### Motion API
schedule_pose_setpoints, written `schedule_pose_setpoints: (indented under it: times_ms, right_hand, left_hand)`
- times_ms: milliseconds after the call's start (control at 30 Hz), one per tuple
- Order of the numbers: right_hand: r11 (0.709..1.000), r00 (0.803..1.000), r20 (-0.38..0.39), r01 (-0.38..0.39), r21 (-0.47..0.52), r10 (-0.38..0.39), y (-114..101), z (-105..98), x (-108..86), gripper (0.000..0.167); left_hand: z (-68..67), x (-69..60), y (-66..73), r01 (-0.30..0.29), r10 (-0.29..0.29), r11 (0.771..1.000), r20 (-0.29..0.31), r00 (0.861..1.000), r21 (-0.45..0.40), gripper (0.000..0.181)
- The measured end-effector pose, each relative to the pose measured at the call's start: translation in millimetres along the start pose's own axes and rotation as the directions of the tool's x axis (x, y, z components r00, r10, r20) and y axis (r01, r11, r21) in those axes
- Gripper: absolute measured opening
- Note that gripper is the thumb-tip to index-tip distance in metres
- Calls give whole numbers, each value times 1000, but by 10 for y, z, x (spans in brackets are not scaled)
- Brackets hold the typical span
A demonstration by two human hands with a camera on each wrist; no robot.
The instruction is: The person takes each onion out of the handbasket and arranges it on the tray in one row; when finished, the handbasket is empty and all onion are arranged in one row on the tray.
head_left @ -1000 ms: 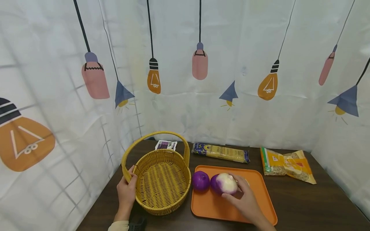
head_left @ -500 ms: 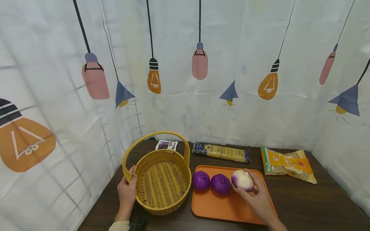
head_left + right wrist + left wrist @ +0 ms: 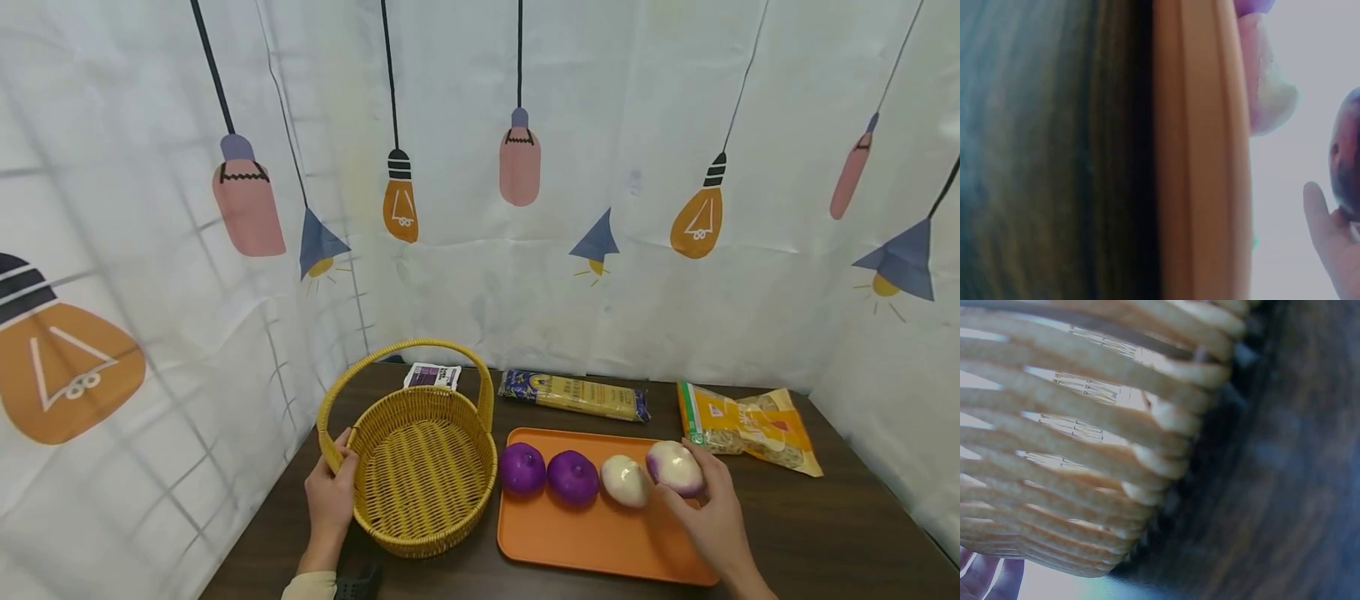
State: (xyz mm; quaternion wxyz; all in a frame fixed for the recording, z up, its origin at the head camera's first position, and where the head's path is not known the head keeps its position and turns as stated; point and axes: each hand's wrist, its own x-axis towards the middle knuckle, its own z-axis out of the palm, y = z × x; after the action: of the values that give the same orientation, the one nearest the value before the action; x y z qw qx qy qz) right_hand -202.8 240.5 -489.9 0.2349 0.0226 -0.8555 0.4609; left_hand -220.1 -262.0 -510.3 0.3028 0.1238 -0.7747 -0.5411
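Note:
My left hand (image 3: 330, 492) grips the left side of a yellow woven basket (image 3: 423, 546) where its arched handle meets the rim. In the left wrist view the weave (image 3: 1085, 431) fills much of the frame, with fingers (image 3: 997, 581) at the lower left corner. My right hand (image 3: 716, 508) holds a white-and-purple onion (image 3: 677, 468) over the right end of an orange tray (image 3: 577, 546). The right wrist view cuts off that onion (image 3: 1349, 156) at its edge. Left of it on the tray are a whitish onion (image 3: 624, 481) and two purple onions (image 3: 573, 477).
Behind the tray lies a long noodle packet (image 3: 573, 396). An orange-and-clear bag (image 3: 750, 429) is at the back right, and a small white-and-purple packet (image 3: 432, 377) behind the basket. A patterned curtain (image 3: 480, 292) encloses the dark table (image 3: 840, 533).
My right hand has carried the white-and-purple onion rightward along the tray, uncovering the second purple onion and then the whitish one. The left hand and basket have stayed put.

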Motion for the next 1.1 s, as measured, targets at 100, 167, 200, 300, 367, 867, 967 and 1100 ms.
schedule_pose_setpoints:
  times_ms: [100, 167, 200, 300, 367, 867, 967, 1100]
  right_hand:
    - [997, 997, 14, -81, 2, 81, 64, -32, 27, 69]
    - [990, 990, 29, -137, -16, 137, 106, -60, 51, 72]
    - [986, 985, 37, -166, -23, 167, 125, -77, 63, 73]
    - [967, 966, 61, -249, -45, 252, 190, -131, 89, 79]
    - [954, 951, 85, -294, -65, 299, 222, -164, 98, 83]
    - [934, 901, 260, -305, -188, 347, 326, -227, 117, 99]
    - [929, 891, 280, -311, -202, 359, 344, -227, 132, 102]
    - [934, 893, 292, -292, -205, 343, 384, -207, 141, 100]
  left_hand:
    - [3, 4, 0, 0, 0, 1000, -1, 1000, 6, 34]
    - [1, 3, 2, 2, -2, 1000, -3, 1000, 10, 33]
    - [0, 3, 3, 2, -2, 1000, -3, 1000, 10, 34]
    - [-4, 4, 9, 2, -2, 1000, 0, 1000, 10, 34]
    - [-7, 5, 19, 1, -1, 1000, 4, 1000, 7, 35]
    - [-21, -1, 6, 2, -2, 1000, 13, 1000, 6, 36]
    - [-15, 8, 4, -3, 3, 1000, 11, 1000, 6, 35]
    - [-7, 14, 2, -7, 7, 1000, 4, 1000, 9, 31]
